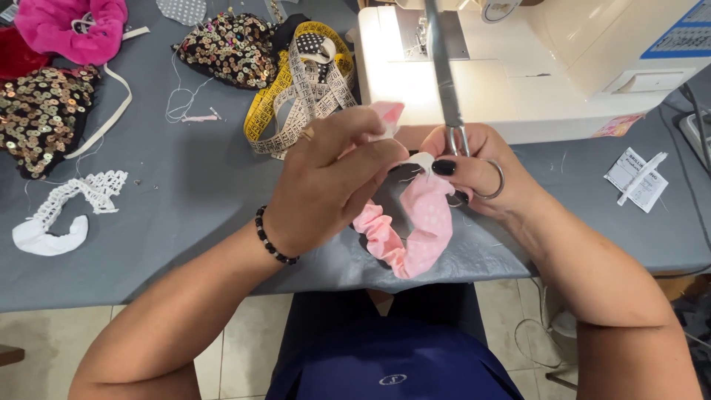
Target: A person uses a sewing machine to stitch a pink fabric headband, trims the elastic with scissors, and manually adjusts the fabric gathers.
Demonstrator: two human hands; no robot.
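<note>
A pink gathered fabric loop with small white dots [415,230] hangs between my two hands above the front edge of the grey table [185,185]. My left hand [333,178] pinches its top end, a ring on one finger and a black bead bracelet on the wrist. My right hand [474,167] holds metal scissors [448,81], fingers through the handles, blades pointing up and away, and also touches the loop's top with dark-nailed fingers.
A white sewing machine [533,67] stands right behind my hands. A yellow-and-white tape measure [296,89], sequinned fabric pieces [44,115], a bright pink fabric bundle [74,26], white lace [63,211] and a small paper packet [637,178] lie around.
</note>
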